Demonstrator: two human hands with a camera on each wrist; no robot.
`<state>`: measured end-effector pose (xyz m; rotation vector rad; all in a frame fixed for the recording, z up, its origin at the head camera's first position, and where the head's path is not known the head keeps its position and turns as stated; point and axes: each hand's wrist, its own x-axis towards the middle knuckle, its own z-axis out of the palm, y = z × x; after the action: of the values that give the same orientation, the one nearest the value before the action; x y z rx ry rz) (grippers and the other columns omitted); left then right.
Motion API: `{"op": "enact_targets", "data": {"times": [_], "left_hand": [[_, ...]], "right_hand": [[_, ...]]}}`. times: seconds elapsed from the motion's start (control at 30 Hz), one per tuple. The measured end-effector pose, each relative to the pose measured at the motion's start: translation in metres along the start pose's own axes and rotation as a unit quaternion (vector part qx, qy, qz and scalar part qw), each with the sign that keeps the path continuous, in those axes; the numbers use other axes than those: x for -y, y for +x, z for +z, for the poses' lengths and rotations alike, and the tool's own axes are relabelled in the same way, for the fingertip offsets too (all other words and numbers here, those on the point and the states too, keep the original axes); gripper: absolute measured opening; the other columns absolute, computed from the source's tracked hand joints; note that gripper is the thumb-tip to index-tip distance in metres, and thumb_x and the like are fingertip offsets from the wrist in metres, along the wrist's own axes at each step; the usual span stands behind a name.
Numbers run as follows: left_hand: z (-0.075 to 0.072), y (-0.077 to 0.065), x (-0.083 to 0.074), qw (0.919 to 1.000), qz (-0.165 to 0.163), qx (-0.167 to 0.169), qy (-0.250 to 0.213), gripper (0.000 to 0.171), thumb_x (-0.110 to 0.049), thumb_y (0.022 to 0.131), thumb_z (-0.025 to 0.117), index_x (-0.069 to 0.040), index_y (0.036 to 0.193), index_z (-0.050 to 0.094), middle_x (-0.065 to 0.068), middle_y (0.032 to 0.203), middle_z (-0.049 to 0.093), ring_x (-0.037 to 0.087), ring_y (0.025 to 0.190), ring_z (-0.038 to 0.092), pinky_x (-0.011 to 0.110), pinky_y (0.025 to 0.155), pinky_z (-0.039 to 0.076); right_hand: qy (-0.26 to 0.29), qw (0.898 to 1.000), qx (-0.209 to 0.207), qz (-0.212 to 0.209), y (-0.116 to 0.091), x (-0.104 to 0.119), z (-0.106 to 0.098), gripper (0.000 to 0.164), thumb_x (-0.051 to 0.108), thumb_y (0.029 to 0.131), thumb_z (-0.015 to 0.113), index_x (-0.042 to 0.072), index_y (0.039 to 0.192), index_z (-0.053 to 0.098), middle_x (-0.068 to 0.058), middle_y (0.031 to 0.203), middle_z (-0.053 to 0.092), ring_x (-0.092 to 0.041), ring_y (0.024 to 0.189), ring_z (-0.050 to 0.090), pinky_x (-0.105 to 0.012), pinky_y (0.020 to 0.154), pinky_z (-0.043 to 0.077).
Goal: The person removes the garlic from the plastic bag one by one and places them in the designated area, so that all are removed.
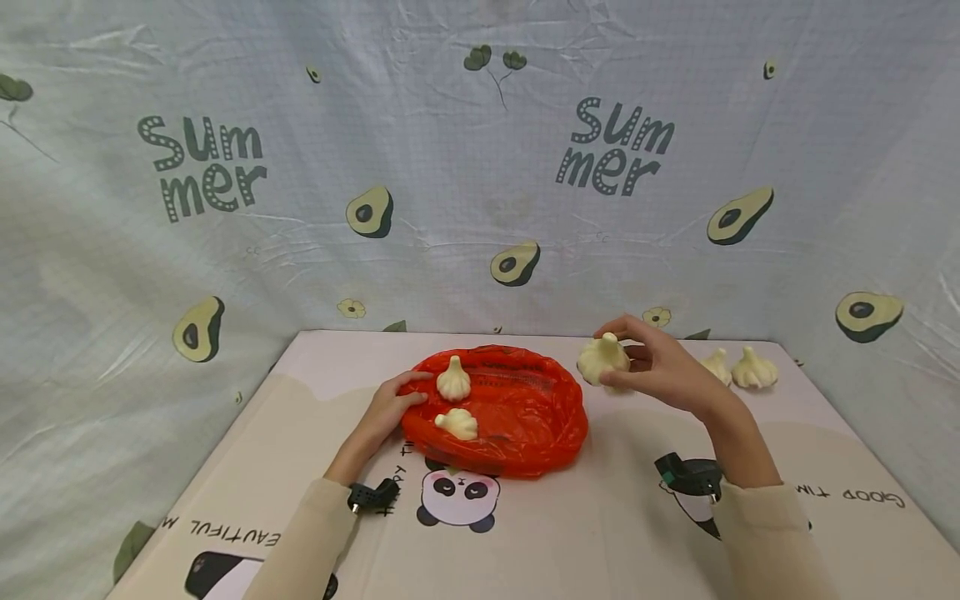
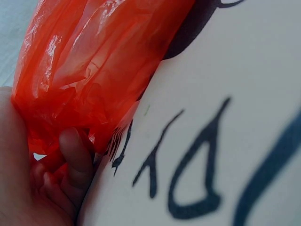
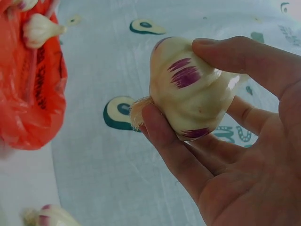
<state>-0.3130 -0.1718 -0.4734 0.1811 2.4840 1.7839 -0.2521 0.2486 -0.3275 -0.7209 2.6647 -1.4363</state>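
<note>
Avocado-printed sheeting (image 1: 442,167) backs a pale tabletop (image 1: 570,533), above which a garlic bulb (image 1: 602,360) is pinched in the right hand (image 1: 666,368); its glossy surface would probably slip if that hold slackened. It sits between thumb and fingertips (image 3: 154,120), clear of the palm, its bristly root tuft beside one fingertip. Leftward, the curled left hand (image 1: 388,410) grips the rim of a red plastic bag (image 1: 502,461) containing two bulbs (image 1: 453,381), where a hard tug might fold the thin wall.
</note>
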Motion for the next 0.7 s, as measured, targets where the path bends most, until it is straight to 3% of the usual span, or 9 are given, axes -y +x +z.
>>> {"op": "enact_targets", "data": {"times": [0.3,0.7], "left_hand": [[0.000,0.000,-0.001,0.9999,-0.010,0.004,-0.001,0.044,-0.012,0.098,0.055,-0.011,0.142,0.060,0.018,0.161,0.043,0.043,0.146,0.044,0.055,0.116,0.045],[0.000,0.002,0.001,0.9999,-0.010,0.001,-0.005,0.043,-0.011,0.098,0.056,-0.010,0.141,0.061,0.018,0.161,0.043,0.043,0.147,0.043,0.056,0.116,0.044]], "right_hand": [[-0.004,1.000,0.009,0.019,-0.010,-0.016,-0.006,0.046,0.019,0.091,0.078,0.012,0.131,0.056,-0.012,0.128,0.060,-0.035,0.116,0.066,-0.022,0.089,0.058],[0.016,0.998,0.023,0.058,-0.019,-0.046,-0.010,0.045,0.017,0.092,0.074,0.007,0.132,0.055,-0.017,0.128,0.057,-0.034,0.115,0.064,-0.030,0.089,0.057]]}}
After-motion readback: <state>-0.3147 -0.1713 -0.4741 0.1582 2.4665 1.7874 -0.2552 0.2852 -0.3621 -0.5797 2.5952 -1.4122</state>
